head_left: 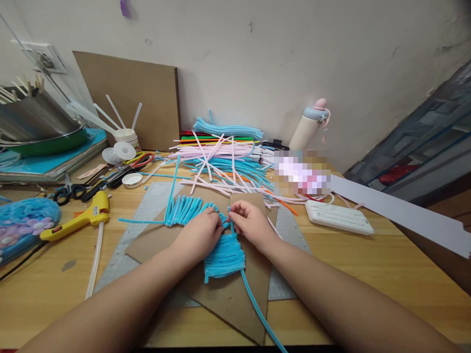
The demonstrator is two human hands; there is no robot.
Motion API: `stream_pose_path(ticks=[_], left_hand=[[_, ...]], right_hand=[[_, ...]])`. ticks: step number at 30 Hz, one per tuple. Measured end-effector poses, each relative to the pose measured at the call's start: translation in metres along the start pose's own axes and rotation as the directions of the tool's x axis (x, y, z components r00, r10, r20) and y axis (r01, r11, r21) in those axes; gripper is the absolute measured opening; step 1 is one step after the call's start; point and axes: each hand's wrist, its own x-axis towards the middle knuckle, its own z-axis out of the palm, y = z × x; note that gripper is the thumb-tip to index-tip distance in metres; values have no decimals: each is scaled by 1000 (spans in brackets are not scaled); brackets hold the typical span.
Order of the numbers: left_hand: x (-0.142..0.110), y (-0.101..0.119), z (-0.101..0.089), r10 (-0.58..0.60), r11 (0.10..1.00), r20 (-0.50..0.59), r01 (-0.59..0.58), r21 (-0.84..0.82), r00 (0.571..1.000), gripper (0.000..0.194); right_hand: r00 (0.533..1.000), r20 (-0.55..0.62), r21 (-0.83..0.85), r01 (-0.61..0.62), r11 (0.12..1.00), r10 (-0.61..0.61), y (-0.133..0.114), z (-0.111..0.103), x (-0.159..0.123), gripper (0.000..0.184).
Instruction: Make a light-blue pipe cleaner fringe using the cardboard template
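Note:
My left hand point(200, 230) is closed over the right end of a zigzag row of blue pipe cleaner point(186, 208), its fingertips partly hidden. With thumb and forefinger, my right hand point(250, 224) pinches a blue pipe cleaner end point(231, 226) that stands up beside the left fingers. Below both hands lies a flat, closely wound panel of blue pipe cleaner point(225, 257). A long loose strand point(257, 304) trails from its lower right corner toward me. Under this work are cut pieces of brown cardboard point(235, 299) on a grey cutting mat point(285, 279).
Left of the mat lie a yellow glue gun point(93, 211), black scissors point(68, 191) and a blue bag point(29, 225). Bundles of pipe cleaners point(228, 169) pile up behind. A white power bank point(338, 217) and a cream bottle point(307, 127) are at right; a paper cup point(127, 136) stands back left.

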Motion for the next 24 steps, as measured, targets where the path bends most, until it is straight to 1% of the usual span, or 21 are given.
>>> stream_pose_path(ticks=[3,8,12,16,21,23,24], left_hand=[[-1,-4,-1,-35,997,-53,32,-65,998,13],[-1,-9,-5,-118,985,-96,104,-136,988,16],[-1,-9,-6,-130,979,-107,110,-174,986,16],[-1,-11,-5,-136,974,-108,113,-196,985,16],[-1,-10,-6,-96,978,-94,76,-195,991,16],[-1,-8,-7,-81,978,-65,66,-199,995,15],[-2,-7,-7,-83,977,-44,72,-202,996,14]], right_hand=[[999,-2,-44,42,998,-42,3,-1,1,18],[995,5,-163,99,982,-100,4,-2,1,16],[988,50,-252,155,955,-147,5,-2,0,15],[985,88,-308,166,937,-145,7,-1,0,15],[979,111,-275,195,942,-170,7,0,0,13],[983,99,-233,176,957,-156,6,0,1,12],[986,85,-209,160,965,-145,6,1,1,15]])
